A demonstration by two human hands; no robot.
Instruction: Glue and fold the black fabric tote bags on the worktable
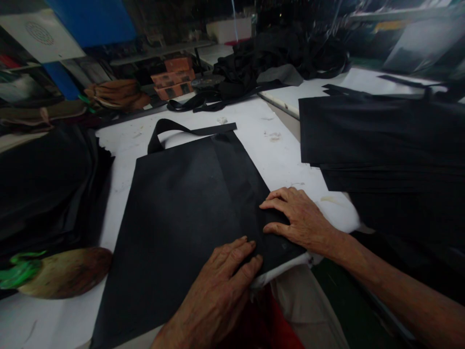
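Observation:
A flat black bag (174,213) lies on the white tabletop in front of me, with a folded strip along its right side. Its black strap handle (156,135) loops out from the far edge. My left hand (225,271) rests on the bag near its front edge, fingers stretched out flat. At the bag's right edge, my right hand (294,213) touches the black material with thumb and fingers apart. Nothing is visibly gripped in either hand.
Stacked black bags (363,131) lie to the right. A pile of black sheets (47,184) sits at left, beside a tan, rounded object (69,272) with a green end. Reddish bricks (174,80) and heaped black straps (261,58) are at the back.

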